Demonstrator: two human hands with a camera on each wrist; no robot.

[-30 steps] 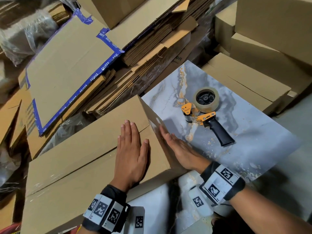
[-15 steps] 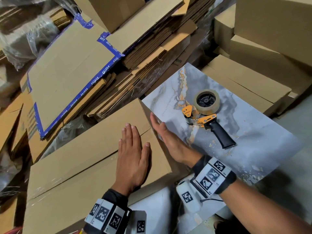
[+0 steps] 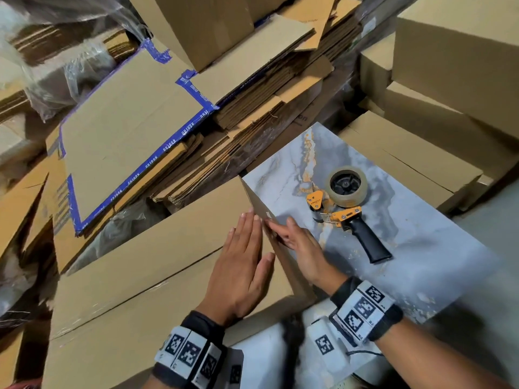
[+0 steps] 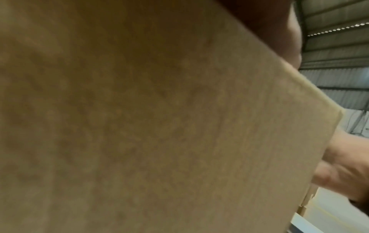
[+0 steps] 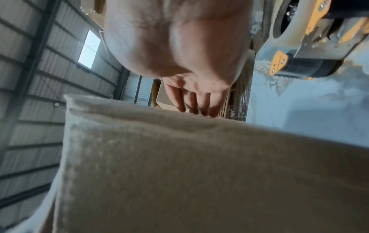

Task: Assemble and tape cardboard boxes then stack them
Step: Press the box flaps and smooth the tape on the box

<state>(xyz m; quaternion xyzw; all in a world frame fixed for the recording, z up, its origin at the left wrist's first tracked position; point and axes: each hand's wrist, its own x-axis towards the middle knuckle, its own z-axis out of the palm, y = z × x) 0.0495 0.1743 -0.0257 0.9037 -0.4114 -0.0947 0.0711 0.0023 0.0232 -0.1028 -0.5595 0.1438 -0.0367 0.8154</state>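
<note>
A plain brown cardboard box [image 3: 157,265] fills the lower left of the head view, its top flaps meeting along a seam that runs diagonally across the lid, its right end resting at the edge of the marbled grey desk [image 3: 421,248]. The left hand [image 3: 241,265] lies flat on the top near the right corner, fingers straight. The right hand [image 3: 300,245] presses open-palmed against the box's end panel. A tape dispenser [image 3: 346,211] with orange frame and black handle lies on the desk just right of the hands.
</note>
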